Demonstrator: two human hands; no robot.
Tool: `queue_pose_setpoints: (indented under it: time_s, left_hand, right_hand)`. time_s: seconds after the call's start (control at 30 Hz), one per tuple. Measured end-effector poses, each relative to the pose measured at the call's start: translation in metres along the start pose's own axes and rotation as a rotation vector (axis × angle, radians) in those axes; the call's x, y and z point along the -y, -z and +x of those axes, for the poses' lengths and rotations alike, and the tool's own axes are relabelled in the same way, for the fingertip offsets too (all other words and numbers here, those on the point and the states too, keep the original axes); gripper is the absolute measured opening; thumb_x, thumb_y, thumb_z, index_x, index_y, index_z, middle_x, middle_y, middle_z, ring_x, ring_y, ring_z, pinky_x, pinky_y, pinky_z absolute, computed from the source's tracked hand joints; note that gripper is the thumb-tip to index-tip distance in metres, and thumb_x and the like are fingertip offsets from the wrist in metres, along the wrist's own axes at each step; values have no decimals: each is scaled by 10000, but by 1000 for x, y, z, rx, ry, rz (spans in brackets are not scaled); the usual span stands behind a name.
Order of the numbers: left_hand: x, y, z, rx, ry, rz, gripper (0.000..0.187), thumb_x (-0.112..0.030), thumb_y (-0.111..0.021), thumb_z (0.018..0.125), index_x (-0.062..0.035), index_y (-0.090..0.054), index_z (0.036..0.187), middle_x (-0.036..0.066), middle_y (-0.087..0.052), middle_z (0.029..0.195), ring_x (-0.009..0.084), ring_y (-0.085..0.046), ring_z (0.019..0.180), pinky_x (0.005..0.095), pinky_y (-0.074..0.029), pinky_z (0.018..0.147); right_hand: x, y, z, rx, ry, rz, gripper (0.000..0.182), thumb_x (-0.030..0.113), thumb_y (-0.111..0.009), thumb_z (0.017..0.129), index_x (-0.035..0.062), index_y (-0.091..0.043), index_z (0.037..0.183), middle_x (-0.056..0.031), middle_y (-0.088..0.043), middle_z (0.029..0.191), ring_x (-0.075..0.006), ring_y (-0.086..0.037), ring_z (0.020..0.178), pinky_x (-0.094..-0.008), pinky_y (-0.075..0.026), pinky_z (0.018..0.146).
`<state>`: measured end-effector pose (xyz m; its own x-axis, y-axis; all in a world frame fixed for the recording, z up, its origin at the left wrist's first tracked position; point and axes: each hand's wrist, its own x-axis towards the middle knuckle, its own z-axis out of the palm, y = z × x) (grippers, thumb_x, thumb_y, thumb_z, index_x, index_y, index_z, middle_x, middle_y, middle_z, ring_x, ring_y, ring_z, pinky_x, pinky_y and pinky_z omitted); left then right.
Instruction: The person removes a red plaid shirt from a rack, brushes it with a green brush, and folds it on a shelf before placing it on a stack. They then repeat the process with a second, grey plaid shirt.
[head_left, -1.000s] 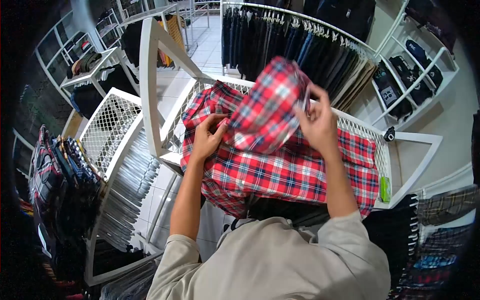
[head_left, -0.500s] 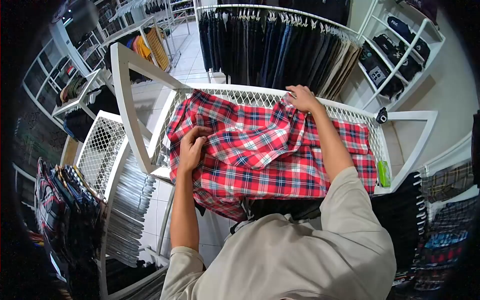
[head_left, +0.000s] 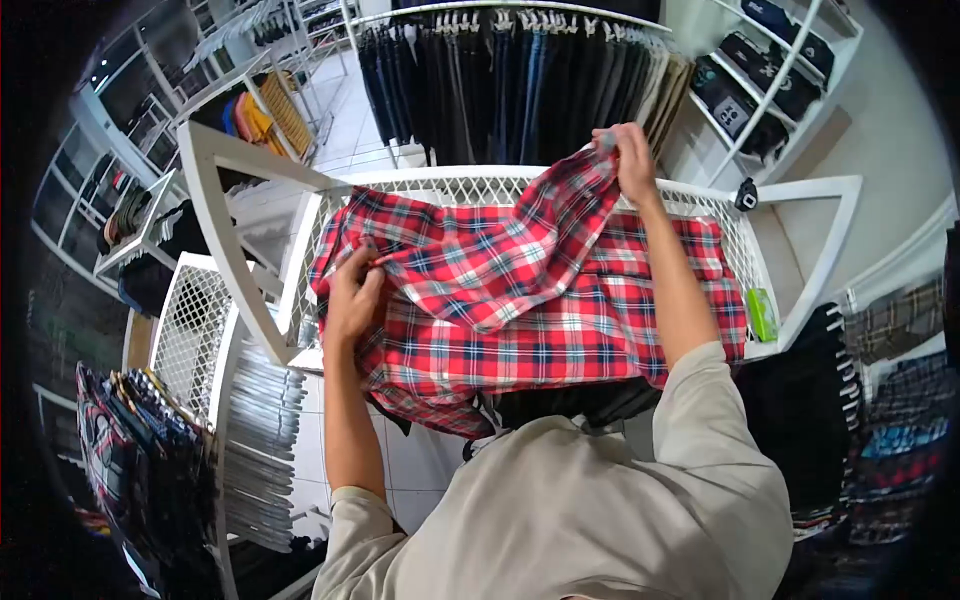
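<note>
My right hand [head_left: 636,165] has just raised the end of the sleeve [head_left: 560,205], fingers and thumb nearly closed on it, so the sleeve now slants up from the red plaid shirt [head_left: 500,352], which lies on the white mesh table [head_left: 430,178]. My left hand [head_left: 352,297] is half-curled against the fabric at the shirt's other end, though I can't tell whether it grips. I count 2 hands, 1 shirt, 1 table, 1 green object [head_left: 761,315] and 1 small black object [head_left: 746,194] at the rim.
</note>
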<state>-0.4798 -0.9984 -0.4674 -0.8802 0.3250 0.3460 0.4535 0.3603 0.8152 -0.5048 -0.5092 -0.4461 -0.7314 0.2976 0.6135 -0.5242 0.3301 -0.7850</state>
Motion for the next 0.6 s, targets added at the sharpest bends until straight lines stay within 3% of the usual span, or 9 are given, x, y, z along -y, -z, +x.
queue_pose_setpoints:
  time_s: [0.07,0.2,0.23,0.27,0.33,0.4,0.47,0.53,0.6]
  left_hand:
    - [-8,6,19,24,-1,-53,120,-80,-533,901,12,-574,964,28,-528,775,122,-505,754,298,-450,689]
    - [-29,6,67,4,-97,-197,224,-207,-611,998,16,-598,974,18,-536,767,104,-480,708,264,-429,655]
    - [-25,11,86,44,-144,54,288,-273,-635,1008,13,-604,975,-1,-539,739,86,-495,702,279,-410,591]
    - [-20,9,96,58,-132,78,298,-282,-622,1007,12,-621,959,43,-576,675,117,-533,664,324,-407,567]
    - [-8,2,114,35,-88,394,349,-322,-613,1001,16,-634,917,128,-603,655,169,-564,618,354,-420,572]
    - [4,-11,119,69,-50,529,410,-369,-567,1002,7,-641,859,231,-630,716,395,-629,678,478,-461,639]
    - [43,-29,113,-61,-217,622,424,-375,-549,1004,10,-642,854,254,-641,749,458,-618,745,510,-474,690]
    - [49,-32,113,-80,-140,557,442,-391,-561,993,11,-650,832,254,-653,772,450,-628,753,501,-488,692]
    - [45,-29,116,-406,-264,575,436,-420,-569,984,-10,-679,883,240,-690,880,442,-646,811,529,-483,729]
  right_hand:
    - [41,32,3,-171,168,-324,324,326,-445,1082,46,-581,991,-53,-672,892,-140,-575,728,-342,-476,684]
    - [116,107,-5,-315,-65,-797,388,388,-489,1048,12,-584,1034,-185,-688,899,-327,-670,790,-435,-498,738]
    - [133,124,-11,-295,-202,-876,420,421,-509,1025,9,-587,1055,-238,-684,921,-409,-675,889,-464,-495,786]
    - [141,136,-19,-301,-275,-967,406,416,-517,1016,18,-597,1040,-235,-697,926,-421,-675,917,-472,-501,803]
    - [130,154,-44,-311,-377,-955,358,384,-516,1006,37,-607,1019,-243,-701,952,-441,-666,958,-491,-501,825]
    - [74,171,-78,-325,-329,-1136,284,319,-484,995,60,-581,1061,-261,-702,968,-469,-663,950,-554,-490,843]
    - [26,164,-113,-236,-543,-1231,270,301,-490,988,58,-554,1086,-299,-684,988,-499,-654,947,-592,-483,849]
    - [20,147,-136,-249,-526,-1207,398,345,-550,960,59,-514,1234,-313,-662,1084,-522,-640,966,-581,-496,861]
    - [31,146,-130,-351,-551,-1186,501,414,-588,936,62,-517,1286,-283,-639,1169,-504,-615,1051,-571,-486,909]
